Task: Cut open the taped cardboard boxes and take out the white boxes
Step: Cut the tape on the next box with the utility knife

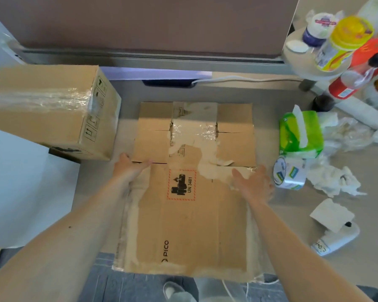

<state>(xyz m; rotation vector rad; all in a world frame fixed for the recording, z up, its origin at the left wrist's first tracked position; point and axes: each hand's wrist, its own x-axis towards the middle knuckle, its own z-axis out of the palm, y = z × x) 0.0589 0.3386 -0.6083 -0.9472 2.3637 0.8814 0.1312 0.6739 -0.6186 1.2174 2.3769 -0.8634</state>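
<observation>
The left hand [131,168] and the right hand [252,184] press flat, fingers spread, on the torn PICO cardboard box [190,225] lying on the desk [292,225]. A taped cardboard box [52,110] stands beyond the left hand. A tape roll [289,173] lies just right of the right hand.

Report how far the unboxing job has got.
Done: one brown cardboard box with a UN 3481 label lies flattened, its tape torn. In hand: the left hand and right hand lie flat on that cardboard near its fold. Left: the brown cardboard box banded with clear tape, at the left, looks sealed. No removed white box is clearly in view.
</observation>
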